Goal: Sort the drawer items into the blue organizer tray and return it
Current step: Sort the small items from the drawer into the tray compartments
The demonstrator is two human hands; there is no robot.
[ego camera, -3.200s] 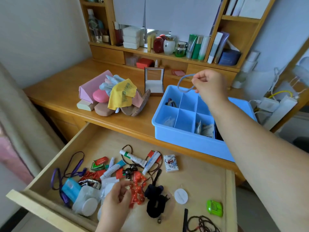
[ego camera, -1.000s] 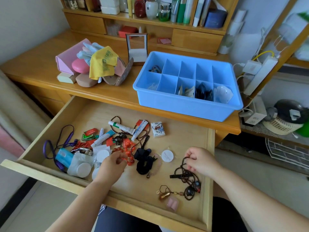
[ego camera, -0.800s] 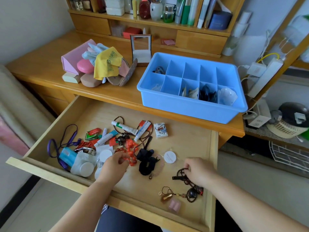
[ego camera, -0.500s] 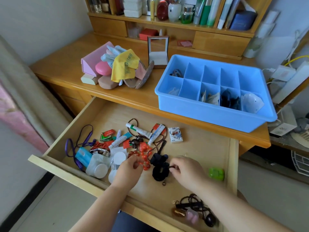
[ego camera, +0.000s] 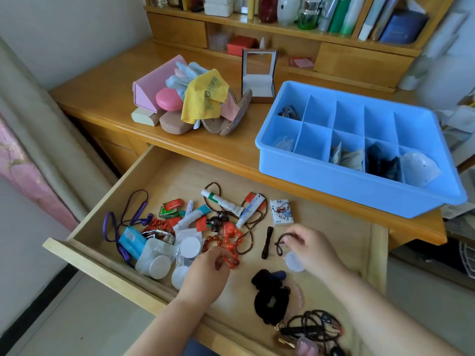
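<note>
Between my right fingers (ego camera: 291, 238) I pinch a dark cord loop (ego camera: 280, 243); my left hand (ego camera: 205, 273) curls on the red bead bracelet (ego camera: 230, 249), both inside the open drawer (ego camera: 334, 227). I judge this the picking step. Next, I should carry them up to the blue organizer tray (ego camera: 347, 186) on the counter (ego camera: 110, 98), beside the drawer.

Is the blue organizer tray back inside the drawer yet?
No, the blue organizer tray sits on the desk top, behind the open drawer.

Tray (ego camera: 334, 181) on surface (ego camera: 108, 98), right side; drawer (ego camera: 377, 253) open before it. Cases (ego camera: 169, 101) left of tray. Scrunchie (ego camera: 270, 301) in drawer, tubes (ego camera: 221, 204) behind.
</note>
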